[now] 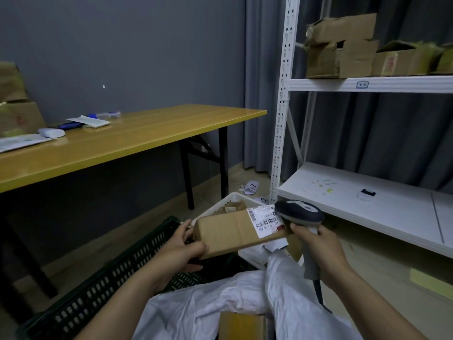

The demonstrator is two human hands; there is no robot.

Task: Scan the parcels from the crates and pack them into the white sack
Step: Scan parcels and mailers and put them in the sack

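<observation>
My left hand (186,246) grips the near end of a brown cardboard parcel (230,229) held above the black crate (103,285). A white barcode label (266,218) covers the parcel's far end. My right hand (318,244) grips the handle of a grey barcode scanner (300,213), whose head sits right beside the label. The white sack (203,305) lies open below my arms, with another brown parcel (241,325) inside it. A white crate (230,198) with parcels stands behind the held parcel.
A yellow table (127,141) with papers, pens and a white object stands to the left. White metal shelving (367,207) on the right carries cardboard boxes (343,47) on its upper shelf. Paper scraps (251,187) lie on the floor.
</observation>
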